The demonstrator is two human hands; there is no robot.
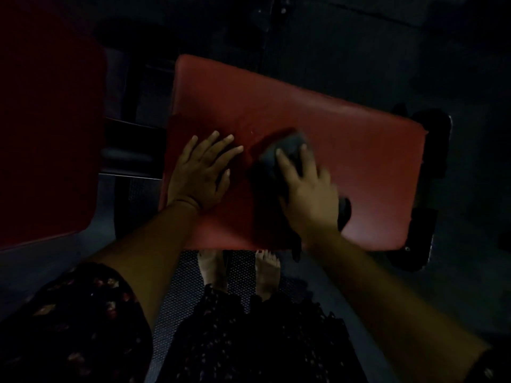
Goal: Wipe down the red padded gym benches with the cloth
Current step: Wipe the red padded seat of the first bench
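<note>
Head view: dim light. Red padded bench point(331, 128) just below, a second red bench point(41, 120) at the left. Left hand point(201, 172) flat and relaxed on the pad, bracing. Right hand point(307, 194) pressing the dark cloth point(287, 147), fingers spread over it. Best to wipe in long overlapping passes toward the far right edge, with even pressure.

cloth point(287, 150) half hidden, second bench point(47, 120) cropped — dim
</note>
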